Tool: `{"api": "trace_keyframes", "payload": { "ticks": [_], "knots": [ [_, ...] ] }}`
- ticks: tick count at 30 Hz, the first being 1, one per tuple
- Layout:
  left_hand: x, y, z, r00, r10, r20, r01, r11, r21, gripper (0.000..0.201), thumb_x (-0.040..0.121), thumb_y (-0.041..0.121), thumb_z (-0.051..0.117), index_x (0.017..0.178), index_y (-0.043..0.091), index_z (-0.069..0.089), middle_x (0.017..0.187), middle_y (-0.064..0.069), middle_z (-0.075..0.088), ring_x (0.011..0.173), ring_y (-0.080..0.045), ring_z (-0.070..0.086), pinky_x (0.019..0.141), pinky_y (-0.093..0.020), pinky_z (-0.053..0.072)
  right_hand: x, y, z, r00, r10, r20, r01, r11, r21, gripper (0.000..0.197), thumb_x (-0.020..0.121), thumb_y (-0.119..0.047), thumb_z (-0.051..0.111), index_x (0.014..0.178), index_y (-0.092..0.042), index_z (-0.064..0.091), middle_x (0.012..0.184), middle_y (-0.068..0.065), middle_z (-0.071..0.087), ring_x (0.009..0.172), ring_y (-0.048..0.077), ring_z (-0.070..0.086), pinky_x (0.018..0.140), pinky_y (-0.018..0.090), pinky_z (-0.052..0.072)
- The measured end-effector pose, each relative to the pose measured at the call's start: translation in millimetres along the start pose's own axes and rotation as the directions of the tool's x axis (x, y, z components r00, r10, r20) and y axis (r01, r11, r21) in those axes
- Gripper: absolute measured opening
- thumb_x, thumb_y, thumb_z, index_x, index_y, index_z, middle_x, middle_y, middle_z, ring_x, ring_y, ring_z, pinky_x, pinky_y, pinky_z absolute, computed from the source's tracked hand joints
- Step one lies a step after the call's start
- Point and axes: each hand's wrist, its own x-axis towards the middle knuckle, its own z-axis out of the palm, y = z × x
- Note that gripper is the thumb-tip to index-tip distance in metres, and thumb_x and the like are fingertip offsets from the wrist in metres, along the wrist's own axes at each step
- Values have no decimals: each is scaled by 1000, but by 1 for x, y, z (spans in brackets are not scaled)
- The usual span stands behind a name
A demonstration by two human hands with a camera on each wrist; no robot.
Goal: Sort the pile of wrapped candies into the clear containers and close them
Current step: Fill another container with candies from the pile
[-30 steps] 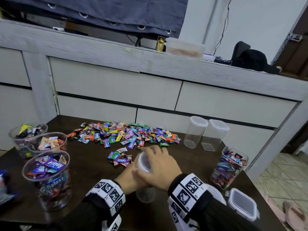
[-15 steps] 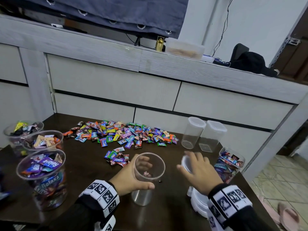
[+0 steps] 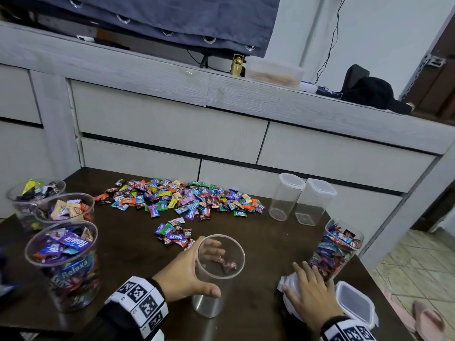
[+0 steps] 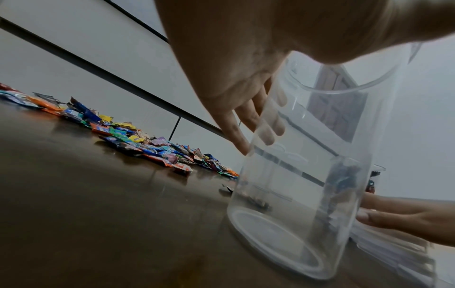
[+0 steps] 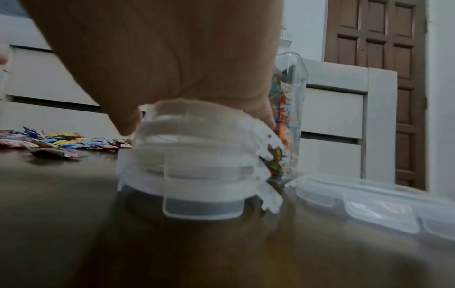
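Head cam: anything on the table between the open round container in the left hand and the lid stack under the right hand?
Nothing: bare dark tabletop separates the container from the lid stack, clearest in the head view.

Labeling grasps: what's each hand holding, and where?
Left hand grips the clear round container around its upper wall. Right hand rests on the lid stack.

Grey drawer unit and clutter behind the dark table

A pale grey cabinet (image 3: 172, 129) with drawers stands behind the dark wooden table (image 3: 128, 244). On its top — a small gold object (image 3: 237, 66), a clear box (image 3: 274, 73), a black cloth heap (image 3: 371, 91). A blue-grey curtain (image 3: 172, 18) hangs above; a brown panelled door (image 5: 375, 64) stands right — pink slippers (image 3: 428, 321) on tiled floor.
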Motion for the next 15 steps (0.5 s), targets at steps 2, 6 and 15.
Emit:
{"api": "trace_keyframes", "payload": {
  "ticks": [2, 6, 15],
  "knots": [
    [0, 0, -1, 1000, 6, -17, -7, 999, -32, 114, 36, 71, 85, 130, 19, 46, 132, 6, 61, 126, -4, 54, 97, -12, 42, -1, -4, -7, 999, -26, -44, 26, 1000, -7, 75, 91, -68, 24, 151, -28, 6, 161, -2, -1, 148, 20, -4, 116, 52, 7],
    [-4, 3, -7, 989, -7, -148, -6, 997, -83, 105, 59, 100, 29, 128, 26, 58, 132, 18, 61, 125, 0, 53, 103, -16, 40, 1, -32, -19, 971, -190, -142, 196, 980, 33, 73, 93, -61, 32, 152, -24, 7, 160, 0, -6, 147, 19, -8, 118, 42, 6],
    [38, -8, -40, 817, -340, -466, 577, 454, 679, 51, 101, 42, 45, 146, 23, 35, 157, -3, 28, 147, -21, 21, 116, -45, 27, 48, -122, -18, 955, -272, 121, 230, 933, 278, 47, 88, -37, 58, 127, -15, 45, 125, 10, 47, 116, 30, 48, 95, 32, 43]
  ]
}}
